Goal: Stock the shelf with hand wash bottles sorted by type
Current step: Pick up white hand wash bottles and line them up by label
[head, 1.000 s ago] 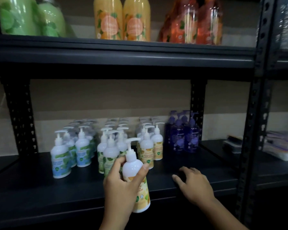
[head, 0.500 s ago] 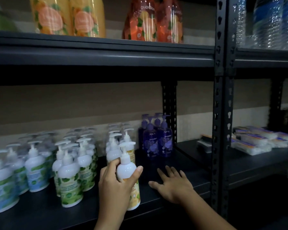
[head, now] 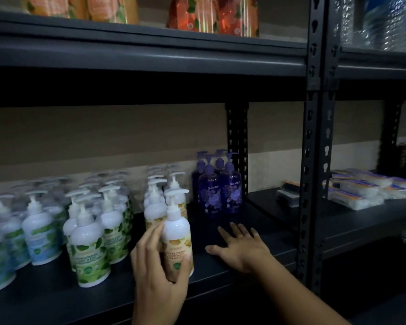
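Shelf (head: 45,299) of dark metal, lower tier, viewed from the head camera. Far left: white pump bottles with blue labels (head: 41,238), standing upright in rows. Next: white pump bottles with green leaf labels (head: 89,252), also upright, in rows running back toward the wall. Centre: yellow-label bottles (head: 154,213) in a short column; the frontmost yellow-label bottle (head: 177,240) stands upright at the head of that column, its base on the shelf, grasped around its lower body by the left hand (head: 159,275), fingers and thumb curled on the label. Right of centre: right hand (head: 240,248) lying flat on the shelf, fingers spread and released, holding nothing. Behind it, near the upright post (head: 237,146): purple bottles (head: 218,187), grouped together. Far right bay: flat wrapped packs (head: 361,190), stacked.
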